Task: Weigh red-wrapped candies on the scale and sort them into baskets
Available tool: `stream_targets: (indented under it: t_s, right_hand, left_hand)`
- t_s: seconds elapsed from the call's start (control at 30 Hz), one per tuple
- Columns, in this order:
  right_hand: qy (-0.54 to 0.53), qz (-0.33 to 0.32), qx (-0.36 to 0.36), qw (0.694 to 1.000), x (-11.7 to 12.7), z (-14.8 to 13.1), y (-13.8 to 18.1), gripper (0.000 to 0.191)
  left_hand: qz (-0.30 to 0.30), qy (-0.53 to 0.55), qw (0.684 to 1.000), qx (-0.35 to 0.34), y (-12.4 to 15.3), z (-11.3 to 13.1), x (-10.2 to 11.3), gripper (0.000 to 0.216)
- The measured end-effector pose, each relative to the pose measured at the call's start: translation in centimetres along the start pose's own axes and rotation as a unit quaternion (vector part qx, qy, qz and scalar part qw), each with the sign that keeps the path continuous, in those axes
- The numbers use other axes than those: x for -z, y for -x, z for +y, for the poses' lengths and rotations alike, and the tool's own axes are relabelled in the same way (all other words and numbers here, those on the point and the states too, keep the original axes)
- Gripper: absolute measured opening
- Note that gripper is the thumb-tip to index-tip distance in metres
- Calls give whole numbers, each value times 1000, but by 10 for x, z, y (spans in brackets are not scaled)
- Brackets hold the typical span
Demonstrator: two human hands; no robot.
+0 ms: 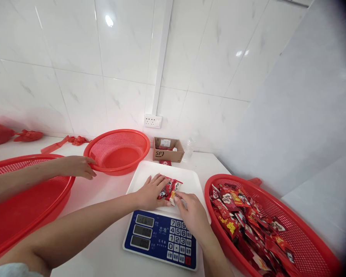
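My left hand [152,192] lies with fingers spread over a few small red snack packets [169,184] on the white pan [144,174] of a weighing scale. From the right, my right hand [192,211] pinches the lower end of a red-and-white snack packet [176,187] between thumb and forefinger. Part of the packets is hidden beneath my left fingers. Below the pan, the scale's blue panel [161,239] shows number keys and three small displays, whose digits are hard to read.
A red basket [308,231] at right holds many snack packets [242,215]. Another person's hand [77,166] touches the rim of a red basket [145,148]; another red basket [66,188] stands under that arm. Behind are a cardboard box [173,155], a clear bottle [189,146] and a wall socket [153,121].
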State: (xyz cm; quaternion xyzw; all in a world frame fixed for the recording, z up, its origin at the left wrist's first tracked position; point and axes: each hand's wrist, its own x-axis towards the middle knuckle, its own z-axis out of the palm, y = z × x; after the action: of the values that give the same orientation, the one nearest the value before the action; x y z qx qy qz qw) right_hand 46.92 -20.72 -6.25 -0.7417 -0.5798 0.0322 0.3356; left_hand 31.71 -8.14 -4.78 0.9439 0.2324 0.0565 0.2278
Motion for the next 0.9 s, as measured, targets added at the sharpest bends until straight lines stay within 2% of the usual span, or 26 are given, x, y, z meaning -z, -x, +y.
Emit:
stream_targets:
  t_s: [0.1,0.23,0.47,0.7,0.9]
  right_hand:
    - [-20,-20,36,999,0,-2,-2,30]
    - [-40,-25,46,998,0,-1,-5,32]
    - [-77,-46,69,994,0,-1,-1,37]
    - [-72,-12,31,997,7,10,6,33]
    - [-69,-5,18,997,4,13,9,34]
  left_hand:
    - [-7,-5,1000,1,-3,2,4,87]
    - [2,-11,1000,16,-7,6,10,87]
    - [-12,-37,999,15,-15,10,5,90]
    - [-6,-64,997,-51,-19,-1,12,58]
    - [11,-95,993,-71,-20,-5,12,59]
